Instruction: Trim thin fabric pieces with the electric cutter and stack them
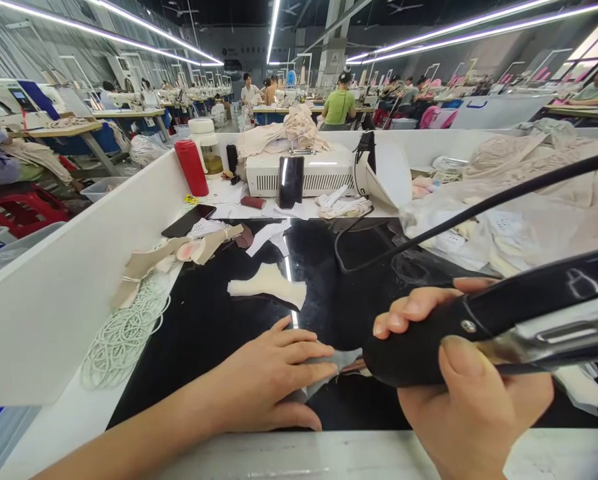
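My left hand (273, 370) lies flat with its fingers spread, pressing on a small pale grey piece of material (346, 360) on the black work surface. My right hand (473, 400) is wrapped round a black corded electric hand tool (413, 347) with a rounded end, a screw and a metal section; its exact kind cannot be made out. The tool's rounded end is close to my left fingertips, over the edge of the grey piece. Beyond my left hand lies a cream shaped fabric piece (269, 287). Farther back is a white cut piece (271, 237).
A pile of pale green cord (123, 340) and beige scraps (151, 260) line the left side. A white machine (323, 173), phone (291, 181) and red bottle (192, 167) stand at the back. Plastic-bagged fabric (499, 220) is at right. A black cable (479, 207) crosses above the surface.
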Tool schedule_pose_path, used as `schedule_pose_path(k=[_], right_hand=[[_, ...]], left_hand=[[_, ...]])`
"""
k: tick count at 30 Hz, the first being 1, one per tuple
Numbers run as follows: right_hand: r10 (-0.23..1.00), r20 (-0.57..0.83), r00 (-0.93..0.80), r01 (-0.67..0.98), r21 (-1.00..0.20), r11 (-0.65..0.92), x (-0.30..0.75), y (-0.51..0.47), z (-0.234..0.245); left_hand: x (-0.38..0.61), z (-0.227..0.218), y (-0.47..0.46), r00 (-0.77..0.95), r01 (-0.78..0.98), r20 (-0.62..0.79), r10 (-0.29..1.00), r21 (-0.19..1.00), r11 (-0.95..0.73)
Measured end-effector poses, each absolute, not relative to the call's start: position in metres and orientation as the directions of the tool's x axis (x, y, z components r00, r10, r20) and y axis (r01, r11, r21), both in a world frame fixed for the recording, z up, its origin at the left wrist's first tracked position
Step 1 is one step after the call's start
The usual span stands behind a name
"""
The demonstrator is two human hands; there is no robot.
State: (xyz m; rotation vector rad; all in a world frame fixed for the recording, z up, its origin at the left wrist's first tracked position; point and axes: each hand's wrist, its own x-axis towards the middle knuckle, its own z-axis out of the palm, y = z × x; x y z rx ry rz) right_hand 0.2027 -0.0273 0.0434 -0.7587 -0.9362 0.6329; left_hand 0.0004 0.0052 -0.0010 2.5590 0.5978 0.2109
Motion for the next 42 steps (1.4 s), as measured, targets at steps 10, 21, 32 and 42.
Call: schedule_pose_path(k=[10,21,32,42], right_hand=[[0.749,0.474,0.463,-0.119,-0.804,0.582,0.205,-0.027,0.042],[0.693,0.473,0.544,-0.084,-0.791,0.606,0.212,-0.021,0.045],[0.652,0.437,0.620,-0.079,-0.792,0.606,0.224,-0.016,0.051],[0.662,0.434,0.611,-0.062,-0.808,0.586,0.222,-0.017,0.048]], left_hand=[[0.001,0.006,0.004,0.893,0.406,-0.021,0.450,0.470,-0.783],[0.000,0.005,0.003,0.891,0.418,-0.039,0.453,0.462,-0.782],[0.000,0.005,0.004,0.891,0.415,-0.036,0.453,0.472,-0.778],[-0.002,0.005,0.003,0.893,0.395,-0.012,0.449,0.498,-0.772]])
